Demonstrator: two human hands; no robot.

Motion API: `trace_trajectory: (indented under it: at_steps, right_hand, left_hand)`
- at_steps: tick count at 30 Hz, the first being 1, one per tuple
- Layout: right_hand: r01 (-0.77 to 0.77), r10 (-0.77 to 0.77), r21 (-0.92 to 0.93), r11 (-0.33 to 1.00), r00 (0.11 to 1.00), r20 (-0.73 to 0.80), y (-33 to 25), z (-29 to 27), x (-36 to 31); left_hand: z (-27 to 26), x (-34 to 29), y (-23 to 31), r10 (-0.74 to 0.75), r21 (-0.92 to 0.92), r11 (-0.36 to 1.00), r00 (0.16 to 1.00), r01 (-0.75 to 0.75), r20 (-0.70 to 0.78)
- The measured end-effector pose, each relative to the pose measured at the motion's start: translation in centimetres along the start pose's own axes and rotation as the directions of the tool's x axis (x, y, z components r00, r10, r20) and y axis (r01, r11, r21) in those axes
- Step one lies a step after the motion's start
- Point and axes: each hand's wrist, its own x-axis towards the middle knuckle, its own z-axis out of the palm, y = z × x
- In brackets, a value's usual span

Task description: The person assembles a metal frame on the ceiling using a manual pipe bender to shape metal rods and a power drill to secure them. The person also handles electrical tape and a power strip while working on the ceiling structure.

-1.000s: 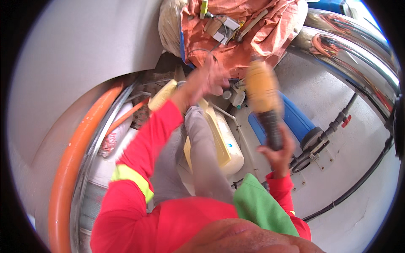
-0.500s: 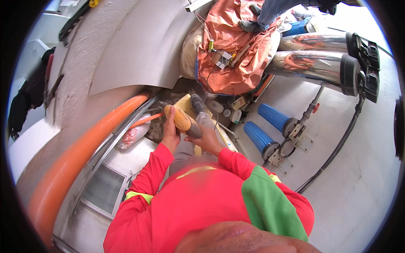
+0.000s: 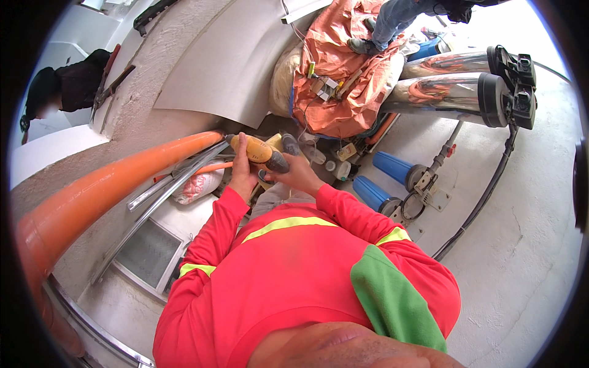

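Note:
Both of my hands are on a yellow-and-black power drill (image 3: 253,151), in front of my chest. My left hand (image 3: 243,175) grips its front part, with fingers over the yellow body. My right hand (image 3: 299,175) is closed round the black rear end, whose grip is mostly hidden. The drill's dark tip points left, close to the far end of a thick orange pipe (image 3: 123,178). I cannot tell whether the tip touches anything.
Metal rails (image 3: 165,205) and a white sack (image 3: 199,186) lie below the pipe. An orange tarp (image 3: 337,110) covers a heap ahead, where another person's leg (image 3: 392,27) stands. Blue filter housings (image 3: 372,194) and shiny cylinders (image 3: 438,95) are at right. Another person (image 3: 83,83) is at far left.
The drill and my hands have moved up and left, with the drill's tip now close to the orange pipe. My view has shifted, and more of the person at far left shows.

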Motion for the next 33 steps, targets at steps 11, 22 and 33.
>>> trace_trajectory:
  at_steps: [11, 22, 33]
  right_hand:
    - [-0.208, 0.186, 0.552, 0.808, 0.978, 0.097, 5.4, 0.0, 2.0]
    - [0.373, 0.513, 0.927, -0.042, 0.804, -0.3, 31.0, -18.7, 29.5]
    - [0.517, 0.41, 0.856, 0.013, 0.778, -0.476, 56.3, -28.4, 46.2]
  left_hand:
    - [-0.8, 3.1, 0.4, -0.065, 0.163, 0.985, 0.998, 0.063, 0.009]
    - [-13.2, 11.3, -11.3, -0.07, 0.933, 0.337, 0.985, -0.124, 0.156]
    - [-17.7, 12.9, -15.2, 0.054, 0.987, -0.003, 0.985, -0.162, 0.162]
